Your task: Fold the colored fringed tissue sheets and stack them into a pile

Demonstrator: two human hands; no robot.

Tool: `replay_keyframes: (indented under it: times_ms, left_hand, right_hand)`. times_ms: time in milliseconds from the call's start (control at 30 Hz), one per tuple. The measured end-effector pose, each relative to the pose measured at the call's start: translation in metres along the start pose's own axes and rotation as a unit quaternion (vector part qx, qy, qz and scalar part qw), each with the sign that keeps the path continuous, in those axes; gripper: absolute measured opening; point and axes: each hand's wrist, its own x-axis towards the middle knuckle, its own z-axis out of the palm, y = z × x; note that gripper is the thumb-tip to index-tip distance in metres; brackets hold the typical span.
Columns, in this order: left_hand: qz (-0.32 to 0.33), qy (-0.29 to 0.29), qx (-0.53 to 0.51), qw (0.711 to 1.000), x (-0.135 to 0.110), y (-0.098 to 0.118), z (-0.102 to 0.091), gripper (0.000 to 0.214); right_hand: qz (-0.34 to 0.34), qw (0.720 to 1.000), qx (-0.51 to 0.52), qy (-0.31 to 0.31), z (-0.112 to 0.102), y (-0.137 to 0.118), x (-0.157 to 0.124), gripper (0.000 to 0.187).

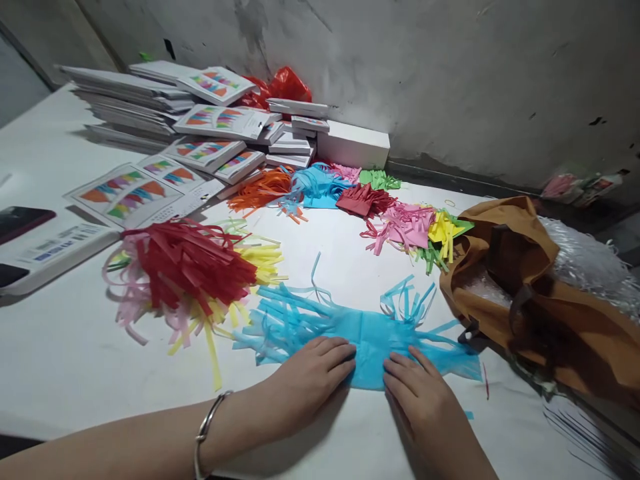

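Note:
A sheet of blue tissue paper (363,333) with both ends cut into fringe strips lies spread on the white table in front of me. My left hand (315,373) rests on its left part, fingers together and lying flat on the paper, thumb hidden. On the right part lies my right hand (420,390), its fingers slightly apart and also flat. A plain unfringed band with a crease shows between the hands. Left of the paper is a pile of fringed tissue, with a dark red bundle (195,263) over yellow, pink and green ones.
Fringed bundles in orange (265,189), blue, red, pink (407,225), yellow and green line the back. Printed flat packs (213,120) are stacked at the back left, near a white box (353,145). A brown bag (575,313) stands on the right. At far left lies a phone (23,222).

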Motion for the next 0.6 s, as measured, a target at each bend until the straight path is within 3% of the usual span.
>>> replay_keyframes:
  times_ms: [200, 333, 400, 500, 600]
  left_hand:
    - [-0.010, 0.007, -0.041, 0.999, -0.002, 0.000, -0.005, 0.028]
    - [-0.030, 0.007, -0.056, 0.998, 0.004, 0.000, -0.006, 0.015]
    - [-0.033, 0.006, -0.056, 0.998, 0.008, 0.000, -0.007, 0.017]
    - [-0.026, -0.001, -0.057, 0.998, 0.011, -0.003, -0.007, 0.017]
    - [-0.034, -0.014, -0.045, 0.998, 0.013, -0.005, -0.008, 0.015]
  right_hand:
    - [0.073, 0.996, 0.050, -0.015, 0.002, 0.007, -0.010, 0.017]
    - [0.111, 0.992, 0.059, -0.027, -0.002, 0.000, -0.003, 0.014]
    - [0.088, 0.995, 0.044, -0.026, -0.001, -0.001, 0.001, 0.014]
    - [0.011, 0.999, 0.019, -0.023, 0.003, 0.003, 0.005, 0.029]
    - [0.019, 0.998, 0.038, -0.040, 0.008, 0.012, 0.006, 0.034]
